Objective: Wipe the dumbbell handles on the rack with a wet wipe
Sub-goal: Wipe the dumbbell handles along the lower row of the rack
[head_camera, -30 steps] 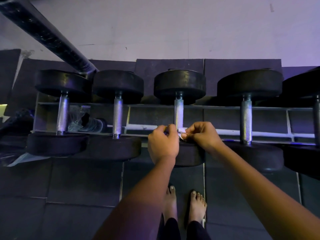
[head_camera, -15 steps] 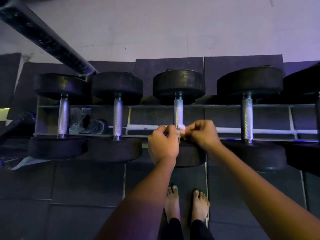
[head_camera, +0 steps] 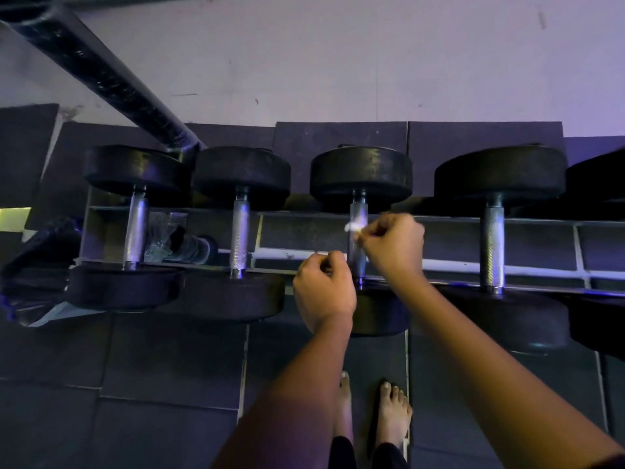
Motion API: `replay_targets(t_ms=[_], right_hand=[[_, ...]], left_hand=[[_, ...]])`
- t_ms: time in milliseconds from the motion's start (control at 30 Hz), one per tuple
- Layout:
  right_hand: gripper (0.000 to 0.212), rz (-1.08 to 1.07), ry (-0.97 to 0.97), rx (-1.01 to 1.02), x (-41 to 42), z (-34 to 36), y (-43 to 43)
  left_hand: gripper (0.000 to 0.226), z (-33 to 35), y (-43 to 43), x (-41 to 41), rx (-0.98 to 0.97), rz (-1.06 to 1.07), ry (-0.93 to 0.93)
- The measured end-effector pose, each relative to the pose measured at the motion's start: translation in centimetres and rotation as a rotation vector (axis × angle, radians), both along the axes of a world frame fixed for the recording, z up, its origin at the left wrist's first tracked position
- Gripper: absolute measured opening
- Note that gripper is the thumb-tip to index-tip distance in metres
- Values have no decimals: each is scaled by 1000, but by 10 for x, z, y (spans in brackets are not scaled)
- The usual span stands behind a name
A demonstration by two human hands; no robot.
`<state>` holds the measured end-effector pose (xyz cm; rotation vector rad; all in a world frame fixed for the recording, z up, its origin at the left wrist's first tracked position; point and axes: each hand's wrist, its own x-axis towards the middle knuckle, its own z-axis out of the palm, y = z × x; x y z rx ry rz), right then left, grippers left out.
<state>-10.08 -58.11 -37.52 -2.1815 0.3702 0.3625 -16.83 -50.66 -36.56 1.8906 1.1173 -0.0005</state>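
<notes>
**Wipe (head_camera: 353,227) at the third handle (head_camera: 357,212)**

My right hand (head_camera: 392,245) is pinching the white, crumpled wipe between thumb and fingertips, holding it against the upper part of the handle. My left hand (head_camera: 324,292) is hovering lower, just left of the same handle, fingers curled into a fist. I cannot tell whether it is gripping anything. The hands are apart. The dumbbell (head_camera: 361,174) is lying across the rack (head_camera: 456,221), third from the left, beyond my bare feet (head_camera: 392,414).

Wipe (head_camera: 351,227) blurred; far-rt dumbbell (head_camera: 598,184) cut off by edge.
</notes>
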Motion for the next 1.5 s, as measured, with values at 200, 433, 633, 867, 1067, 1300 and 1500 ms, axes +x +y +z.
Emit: replay_targets(t_ms=[200, 433, 633, 867, 1067, 1300, 1500], right_hand=[[14, 88, 43, 4, -23, 1, -6], [5, -87, -132, 65, 26, -1, 11], [10, 71, 121, -26, -32, -6, -9], [7, 33, -132, -9, 19, 2, 14], [7, 109, -42, -62, -8, -3, 12], [7, 114, -46, -30, -9, -4, 6], [9, -15, -146, -23, 24, -2, 17]], left_hand=[[29, -3, 0, 0, 8, 2, -2], [31, 0, -1, -1, 1, -26, 12], [32, -3, 2, 2, 38, -43, 35], [33, 0, 0, 0, 21, -51, 4], [36, 0, 1, 1, 23, -37, 24], [37, 1, 1, 1, 45, -31, 23], [38, 1, 1, 1, 39, -45, 33]])
